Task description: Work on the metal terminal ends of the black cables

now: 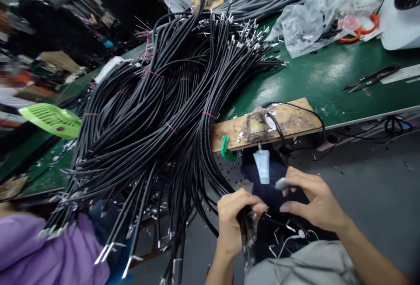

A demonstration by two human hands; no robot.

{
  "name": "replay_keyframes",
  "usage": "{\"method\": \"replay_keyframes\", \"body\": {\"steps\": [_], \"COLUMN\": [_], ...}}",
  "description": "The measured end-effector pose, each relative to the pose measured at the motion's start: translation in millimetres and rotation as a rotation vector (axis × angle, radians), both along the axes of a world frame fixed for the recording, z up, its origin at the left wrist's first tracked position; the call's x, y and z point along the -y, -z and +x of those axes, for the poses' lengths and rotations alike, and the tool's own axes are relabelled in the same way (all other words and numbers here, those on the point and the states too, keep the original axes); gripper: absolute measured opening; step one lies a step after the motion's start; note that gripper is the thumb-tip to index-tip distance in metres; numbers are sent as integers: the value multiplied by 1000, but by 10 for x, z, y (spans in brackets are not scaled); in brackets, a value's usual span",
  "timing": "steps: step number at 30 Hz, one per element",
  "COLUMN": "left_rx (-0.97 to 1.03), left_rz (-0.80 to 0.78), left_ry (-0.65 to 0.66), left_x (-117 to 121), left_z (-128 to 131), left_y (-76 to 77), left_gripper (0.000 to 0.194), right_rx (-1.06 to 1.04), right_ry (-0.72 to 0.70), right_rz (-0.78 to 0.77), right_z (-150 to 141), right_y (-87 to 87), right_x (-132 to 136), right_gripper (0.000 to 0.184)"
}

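Note:
My left hand (238, 217) is closed around the end part of a bundle of black cables (213, 158), low in front of me. Loose pale wire ends stick out below that grip. My right hand (315, 197) hovers to the right of it, thumb and index finger apart. Something greyish-white covers its index fingertip, perhaps a wrap; I see nothing else in that hand. Just above both hands, a light blue tapered piece (262, 167) points down from a small tape-wrapped device (256, 126). That device sits on a worn wooden board (302, 121) at the table edge.
Many more black cables (131, 140) are heaped across the green table (315, 79). A green clip (227, 148) grips the board. Right of the heap lie a plastic bag (305, 26), orange-handled scissors (361, 31) and dark snips (374, 78). A person in purple (49, 250) sits at left; another works opposite.

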State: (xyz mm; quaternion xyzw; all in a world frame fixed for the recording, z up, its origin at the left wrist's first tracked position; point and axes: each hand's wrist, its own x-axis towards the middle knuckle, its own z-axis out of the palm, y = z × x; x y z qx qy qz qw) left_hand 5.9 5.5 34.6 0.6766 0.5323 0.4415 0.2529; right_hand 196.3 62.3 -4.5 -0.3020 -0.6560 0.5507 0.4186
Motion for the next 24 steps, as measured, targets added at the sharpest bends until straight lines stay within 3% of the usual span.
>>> {"method": "replay_keyframes", "body": {"steps": [3, 6, 8, 11, 13, 18, 21, 24], "left_rx": [-40, -90, -127, -163, -169, -182, -174, -171], "left_rz": [4, 26, 40, 44, 32, -27, -67, -83], "left_ry": [25, 76, 112, 148, 172, 234, 196, 125], "left_x": [19, 46, 60, 63, 50, 39, 95, 171], "left_z": [-31, -61, -78, -89, -86, -79, -97, -125], "left_y": [-20, -14, 17, 74, 94, 78, 69, 67], "left_gripper": [17, 18, 19, 16, 12, 5, 4, 17], "right_rx": [147, 238, 292, 303, 227, -200, -337, -373], "right_ry": [60, 109, 3, -284, -420, -558, -502, -408], "right_rz": [107, 78, -3, -182, -326, -723, -835, -892], "right_z": [-19, 62, 139, 183, 138, -88, -200, -281], "right_y": [-49, 1, 45, 93, 119, 134, 77, 4], "right_x": [10, 19, 58, 163, 232, 245, 166, 99], "right_gripper": [10, 14, 14, 13, 18, 29, 35, 36]}}
